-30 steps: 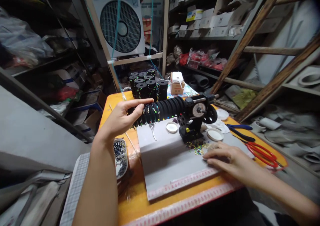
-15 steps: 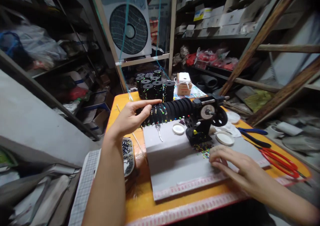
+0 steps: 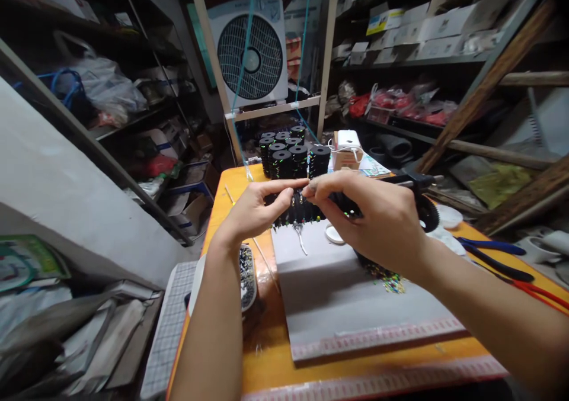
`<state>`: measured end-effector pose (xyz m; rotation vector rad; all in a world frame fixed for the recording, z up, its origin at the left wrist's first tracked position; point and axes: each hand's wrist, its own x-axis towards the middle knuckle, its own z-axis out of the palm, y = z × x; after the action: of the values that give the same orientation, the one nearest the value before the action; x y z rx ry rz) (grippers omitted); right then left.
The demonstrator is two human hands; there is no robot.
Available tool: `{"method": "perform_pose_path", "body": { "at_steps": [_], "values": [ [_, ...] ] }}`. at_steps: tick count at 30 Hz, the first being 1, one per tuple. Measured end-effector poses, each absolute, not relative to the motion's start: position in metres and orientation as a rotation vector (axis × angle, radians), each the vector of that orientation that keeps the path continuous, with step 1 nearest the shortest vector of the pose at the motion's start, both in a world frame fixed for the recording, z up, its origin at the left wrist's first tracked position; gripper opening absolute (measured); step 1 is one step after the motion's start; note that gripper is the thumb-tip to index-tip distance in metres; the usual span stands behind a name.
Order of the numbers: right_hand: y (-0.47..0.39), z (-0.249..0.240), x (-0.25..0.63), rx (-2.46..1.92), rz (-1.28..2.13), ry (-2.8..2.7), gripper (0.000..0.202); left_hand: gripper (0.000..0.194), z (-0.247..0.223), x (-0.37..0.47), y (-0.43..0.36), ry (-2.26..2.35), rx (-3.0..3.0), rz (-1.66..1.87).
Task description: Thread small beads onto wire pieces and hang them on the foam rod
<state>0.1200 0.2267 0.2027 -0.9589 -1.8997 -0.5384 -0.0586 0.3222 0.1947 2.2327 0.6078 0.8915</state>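
Beaded black rings (image 3: 306,208) threaded in a row on a small winding machine sat at the middle of an orange table (image 3: 275,365), above a grey mat (image 3: 347,294). Nearest the onlooker, a printed measuring strip (image 3: 377,383) ran along the table's front edge, and a second strip edged the mat. Loose coloured beads (image 3: 391,282) lay scattered on the mat beside the machine's base. A patterned dish of beads (image 3: 246,268) stood just left of the mat, partly hidden by the left forearm.

Both hands met over the row of rings. The left hand (image 3: 253,211) pinched thumb and forefinger at the row's top; the right hand (image 3: 373,217) closed its fingertips at the same spot, covering much of the machine. Whether either held a thread could not be told. A black gear wheel (image 3: 429,211) showed past the right hand, and a white lid (image 3: 331,234) lay just under it.

Blue-handled pliers (image 3: 493,248) and red-handled scissors (image 3: 537,291) lay at the table's right. Farther back stood stacks of black rings (image 3: 291,152) and a small cardboard box (image 3: 347,149). Behind them a white box fan (image 3: 253,51) leaned on a wooden rail, with cluttered shelves (image 3: 413,63) on both sides.
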Motion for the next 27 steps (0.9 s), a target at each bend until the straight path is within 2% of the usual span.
{"method": "perform_pose_path", "body": {
  "at_steps": [13,18,23,27],
  "values": [
    [0.232,0.199,0.120,-0.989,-0.601,-1.988,0.015,0.031,0.193,-0.058,0.323,0.544,2.197,0.912],
    [0.232,0.200,0.125,-1.022,-0.579,-1.991,0.014,0.038,0.192,-0.057,0.324,0.458,2.153,0.939],
    [0.231,0.201,0.128,-1.000,-0.557,-2.024,0.015,0.011,0.195,-0.056,0.322,0.457,2.166,0.984],
    [0.231,0.198,0.129,-0.979,-0.572,-2.046,0.013,0.008,0.197,-0.056,0.320,0.452,2.191,0.988]
  ]
}}
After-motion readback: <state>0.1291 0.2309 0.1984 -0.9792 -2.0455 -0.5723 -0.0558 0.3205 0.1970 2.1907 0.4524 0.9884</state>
